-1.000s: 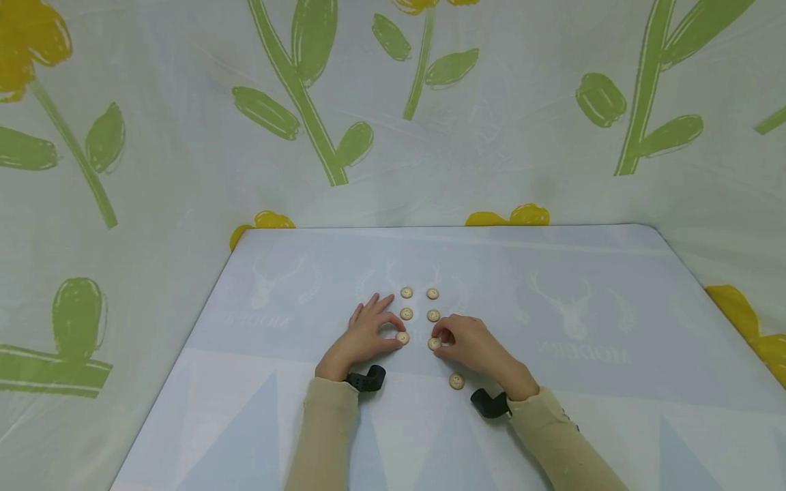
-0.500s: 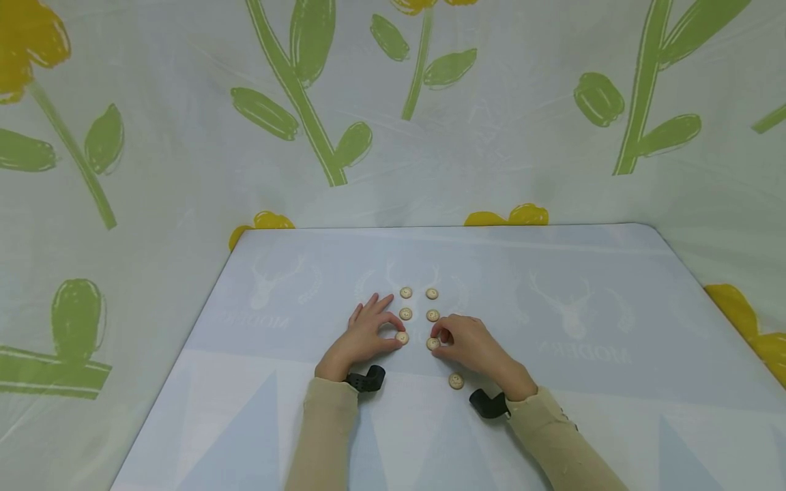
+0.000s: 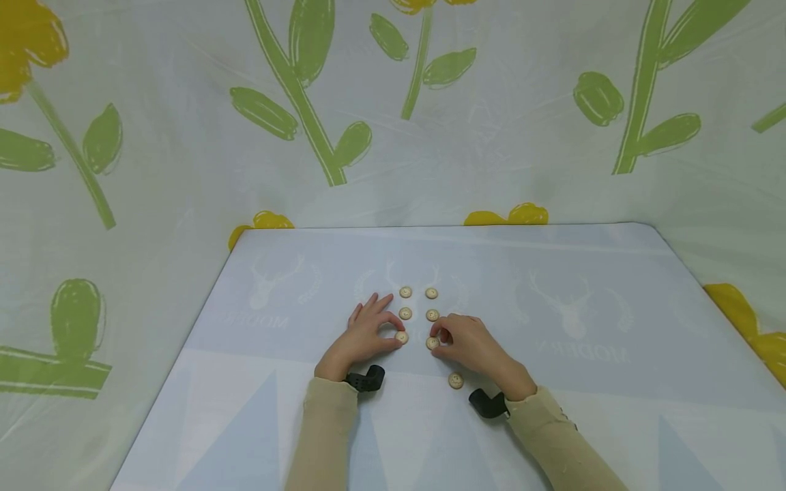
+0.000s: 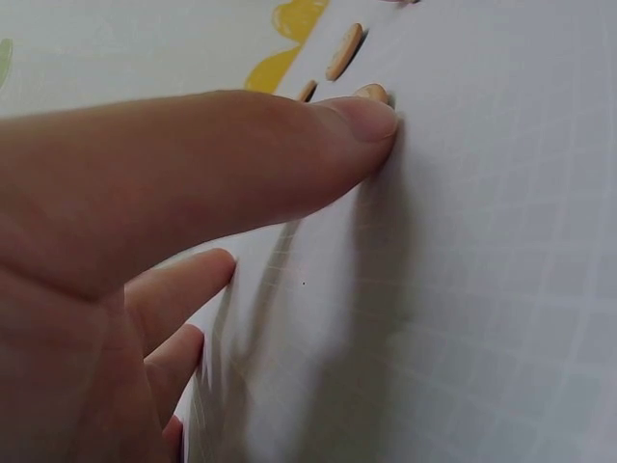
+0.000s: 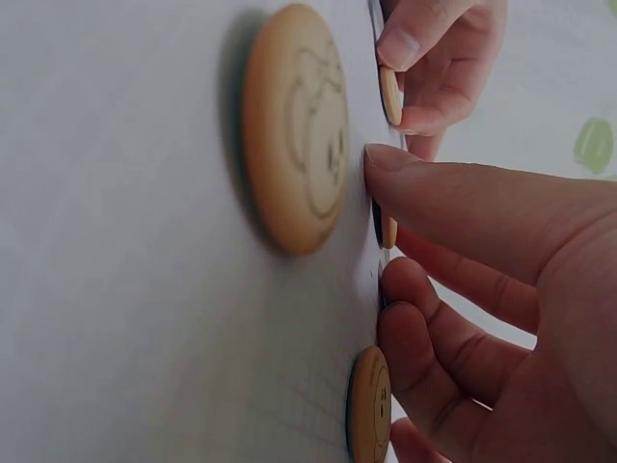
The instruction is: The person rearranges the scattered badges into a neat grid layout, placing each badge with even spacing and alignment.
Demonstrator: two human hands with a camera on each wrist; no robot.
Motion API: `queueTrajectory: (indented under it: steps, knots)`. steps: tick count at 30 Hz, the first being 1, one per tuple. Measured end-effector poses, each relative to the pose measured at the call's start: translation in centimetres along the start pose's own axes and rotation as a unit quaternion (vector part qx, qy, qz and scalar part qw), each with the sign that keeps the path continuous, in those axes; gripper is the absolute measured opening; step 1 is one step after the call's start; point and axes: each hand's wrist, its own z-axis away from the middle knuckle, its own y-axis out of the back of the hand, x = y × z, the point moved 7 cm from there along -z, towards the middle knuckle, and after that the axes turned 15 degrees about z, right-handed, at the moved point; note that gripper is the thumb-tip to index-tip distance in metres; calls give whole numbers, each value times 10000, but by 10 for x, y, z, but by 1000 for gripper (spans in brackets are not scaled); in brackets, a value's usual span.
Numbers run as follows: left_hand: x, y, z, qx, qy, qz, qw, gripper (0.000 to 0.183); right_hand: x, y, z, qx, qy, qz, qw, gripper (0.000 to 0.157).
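Small round wooden discs with line drawings on top lie on the table. My left hand pinches one wooden disc between thumb and index finger, its other fingers spread out. In the left wrist view, the thumb hides most of that disc. Across from it, my right hand grips a second wooden disc by its edges; the right wrist view shows only part of this disc behind the thumb. A single disc lies nearer me, beside the right wrist, its drawn face large in the right wrist view.
Beyond the hands, two discs stand in a left column, the nearer disc by my left fingers. A right column has two more, its nearer disc close to my right knuckles. The pale patterned table meets a flower-printed curtain behind.
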Motion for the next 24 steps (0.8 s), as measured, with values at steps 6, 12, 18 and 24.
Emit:
queueTrajectory:
  steps: [6, 12, 18, 24]
  knots:
    - [0, 0, 1, 1, 0, -7, 10000, 16, 0, 1, 0, 54, 33, 8, 10000, 18]
    - [-1, -1, 0, -15, 11, -5, 10000, 16, 0, 1, 0, 76, -2, -60, 10000, 17]
    - [-2, -1, -1, -22, -20, 23, 10000, 16, 2, 0, 0, 48, -77, -120, 9999, 17]
    - [-1, 0, 0, -18, -18, 53, 10000, 16, 2, 0, 0, 42, -74, -206, 9998, 18]
